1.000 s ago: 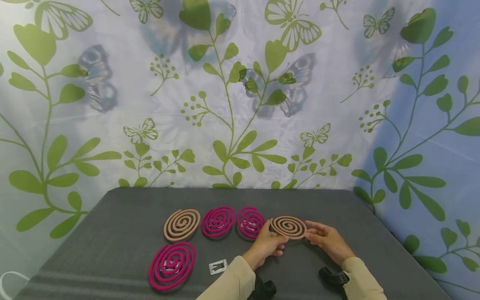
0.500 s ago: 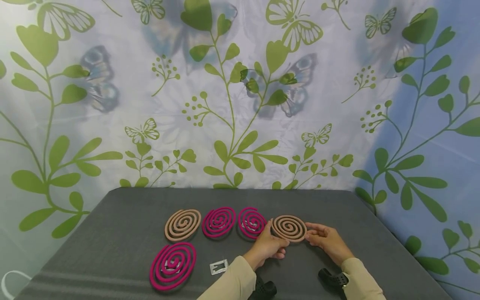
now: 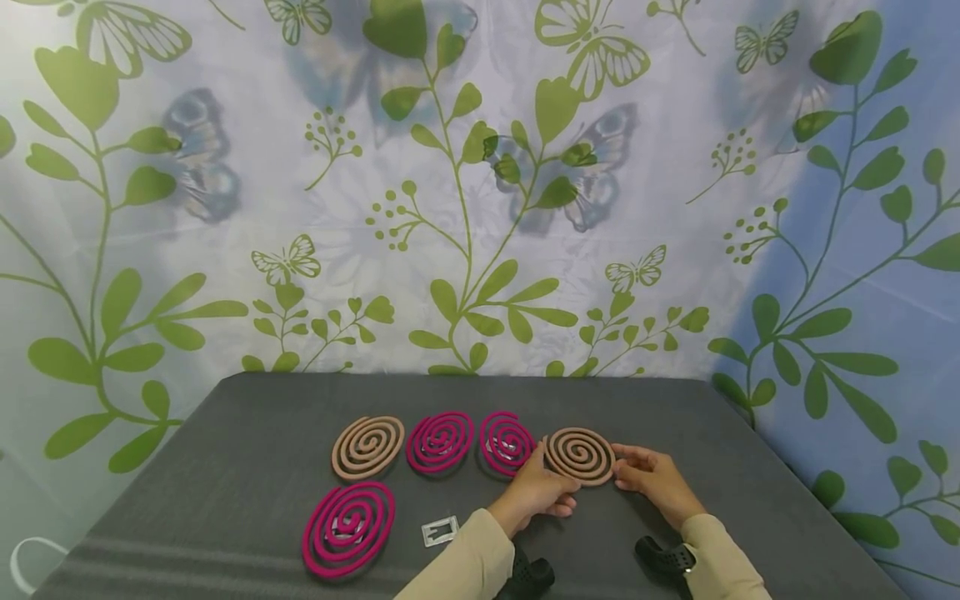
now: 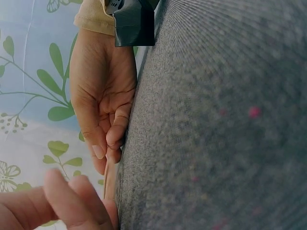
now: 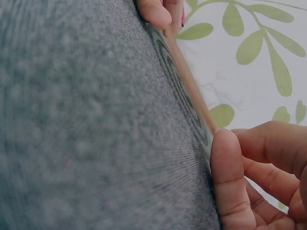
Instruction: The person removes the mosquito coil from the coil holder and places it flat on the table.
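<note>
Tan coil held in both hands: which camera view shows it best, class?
The head view: the tan coil shows nearly its whole spiral there. Both wrist views show only a thin edge-on strip between fingers.

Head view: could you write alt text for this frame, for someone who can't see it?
A person's left hand and right hand hold opposite edges of a tan mosquito coil over a gray table. Three magenta coils, a second tan coil and a small silver stand lie to its left; behind hangs a butterfly-and-leaf backdrop.
</note>
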Demonstrator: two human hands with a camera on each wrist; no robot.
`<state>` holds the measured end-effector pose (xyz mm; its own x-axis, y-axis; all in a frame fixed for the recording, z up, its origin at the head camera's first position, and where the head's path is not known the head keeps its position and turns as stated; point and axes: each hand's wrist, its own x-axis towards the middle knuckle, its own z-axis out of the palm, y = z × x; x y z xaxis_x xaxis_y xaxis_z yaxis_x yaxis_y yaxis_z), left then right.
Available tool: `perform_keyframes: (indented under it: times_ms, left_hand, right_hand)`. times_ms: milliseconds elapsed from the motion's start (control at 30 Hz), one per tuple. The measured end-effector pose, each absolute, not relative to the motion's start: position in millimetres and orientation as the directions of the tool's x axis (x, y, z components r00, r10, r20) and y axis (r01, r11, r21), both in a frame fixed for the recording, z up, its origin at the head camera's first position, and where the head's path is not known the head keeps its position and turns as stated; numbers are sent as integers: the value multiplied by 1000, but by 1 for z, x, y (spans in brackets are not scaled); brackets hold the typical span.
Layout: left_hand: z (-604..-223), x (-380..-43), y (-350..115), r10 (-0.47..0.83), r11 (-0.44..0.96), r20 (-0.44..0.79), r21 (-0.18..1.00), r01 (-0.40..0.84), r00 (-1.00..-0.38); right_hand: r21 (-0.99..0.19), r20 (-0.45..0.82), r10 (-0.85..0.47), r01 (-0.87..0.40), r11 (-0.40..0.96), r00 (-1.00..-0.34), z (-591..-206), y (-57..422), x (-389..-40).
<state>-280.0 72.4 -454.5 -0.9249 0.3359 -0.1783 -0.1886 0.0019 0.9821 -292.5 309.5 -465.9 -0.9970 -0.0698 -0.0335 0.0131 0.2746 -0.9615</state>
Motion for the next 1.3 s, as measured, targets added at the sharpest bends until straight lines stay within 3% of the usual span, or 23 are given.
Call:
perform_keyframes:
  times_ms: [767, 1000, 1300]
  left_hand:
    - [-456, -279, 72, 344, -4, -115, 992, -124, -932]
    - [-449, -278, 74, 401, -21, -81, 995, -97, -912]
    - [-412, -271, 63, 530, 13, 8, 1000, 17, -848]
  right_hand:
    - [-980, -33, -59, 21, 198, -998, -470, 312, -297]
    - [-998, -33, -68, 29, 59, -997, -467, 317, -295]
    - [-998, 14, -90, -9, -64, -996, -464, 322, -292]
